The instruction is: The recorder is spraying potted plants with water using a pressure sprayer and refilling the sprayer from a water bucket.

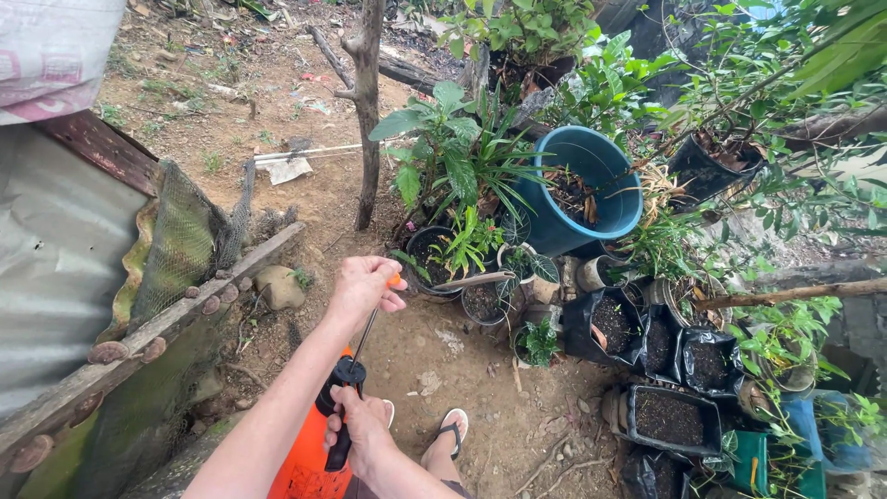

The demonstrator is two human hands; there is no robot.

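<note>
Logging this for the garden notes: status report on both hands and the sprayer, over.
Left hand gripping raised pump handle. Right hand steadying orange sprayer. Potted plants ahead.

You are holding an orange pressure sprayer (309, 467) low in front of you, its rounded tank sitting upright at the bottom edge of the view, only the upper part showing between your forearms. Its black cap and grip (344, 407) are rising from the top of the tank, and a thin dark pump rod (366, 334) is standing pulled well out, leaning slightly to the right as it climbs. The rod is ending in a small orange handle (394, 280), which is peeking out at the top, high above the tank and over bare dirt.
</note>
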